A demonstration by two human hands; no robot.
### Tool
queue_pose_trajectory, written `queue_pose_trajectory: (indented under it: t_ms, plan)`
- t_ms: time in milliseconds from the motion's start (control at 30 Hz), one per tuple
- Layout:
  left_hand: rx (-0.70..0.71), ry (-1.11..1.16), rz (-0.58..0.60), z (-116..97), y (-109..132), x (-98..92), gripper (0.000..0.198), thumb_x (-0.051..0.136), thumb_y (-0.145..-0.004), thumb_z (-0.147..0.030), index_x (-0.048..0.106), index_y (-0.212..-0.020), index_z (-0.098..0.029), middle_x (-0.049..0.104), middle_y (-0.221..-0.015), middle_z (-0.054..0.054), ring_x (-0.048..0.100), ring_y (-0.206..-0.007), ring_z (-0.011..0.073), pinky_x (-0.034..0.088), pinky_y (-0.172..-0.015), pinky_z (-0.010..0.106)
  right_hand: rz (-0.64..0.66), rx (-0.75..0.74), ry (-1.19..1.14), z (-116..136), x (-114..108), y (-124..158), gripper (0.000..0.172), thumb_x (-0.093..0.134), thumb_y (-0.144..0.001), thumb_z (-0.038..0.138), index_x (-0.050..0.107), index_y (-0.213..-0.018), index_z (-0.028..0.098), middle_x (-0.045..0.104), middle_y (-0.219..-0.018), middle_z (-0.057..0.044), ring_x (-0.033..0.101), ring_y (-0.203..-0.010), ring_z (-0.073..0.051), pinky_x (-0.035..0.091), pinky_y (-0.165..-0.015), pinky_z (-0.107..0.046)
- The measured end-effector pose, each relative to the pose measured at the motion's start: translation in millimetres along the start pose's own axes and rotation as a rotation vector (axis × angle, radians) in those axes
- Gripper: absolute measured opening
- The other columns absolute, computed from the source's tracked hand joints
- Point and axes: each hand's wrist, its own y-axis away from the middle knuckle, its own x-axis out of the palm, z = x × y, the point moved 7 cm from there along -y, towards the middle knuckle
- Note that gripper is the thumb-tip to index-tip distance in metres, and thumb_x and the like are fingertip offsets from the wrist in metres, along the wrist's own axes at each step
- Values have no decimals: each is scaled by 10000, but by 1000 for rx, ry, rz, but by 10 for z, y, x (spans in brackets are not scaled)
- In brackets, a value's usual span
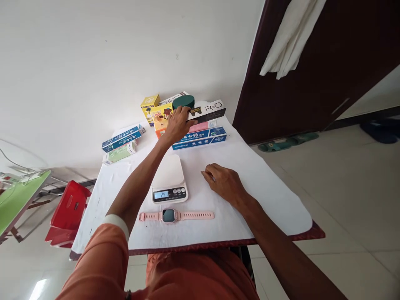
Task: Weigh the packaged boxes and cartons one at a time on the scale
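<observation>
My left hand reaches over the scale to the boxes at the back. Its fingers and thumb close around the left end of a black-and-white box marked R&O. The fingertips are partly hidden beside a dark green round lid. My right hand rests on the table with its fingers curled and nothing visible in it. Between my arms lies a white digital scale with nothing on its plate; its lit display reads about 241. A pink-strapped smartwatch lies stretched out in front of it.
Blue toothpaste boxes lie before the R&O box. A yellow box and an orange-yellow box stand behind my left hand. Blue and green boxes lie left on the white-covered table. A red stool stands left.
</observation>
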Motion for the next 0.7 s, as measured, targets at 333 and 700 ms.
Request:
queue_pose_trajectory:
  t_ms: [333,700]
  plan:
    - [-157,-118,20,317,-140,361,398,747,-944,-415,662,-1249,-175,555,-1404,240,455,-1364,478,356,-1107,640,-31,-62,9,79,-101,1,334,473,-1066,259,652,-792,195,696,-727,-40,560,-581,-135,363,-561,-269]
    - [-545,-158,-267,1392,1201,-545,762,704,-940,-570,440,-1547,-193,471,-1533,260,455,-1432,435,367,-1148,585,-59,-105,-44,41,-26,43,374,472,-1070,353,597,-747,213,666,-693,-33,530,-551,-140,349,-532,-282]
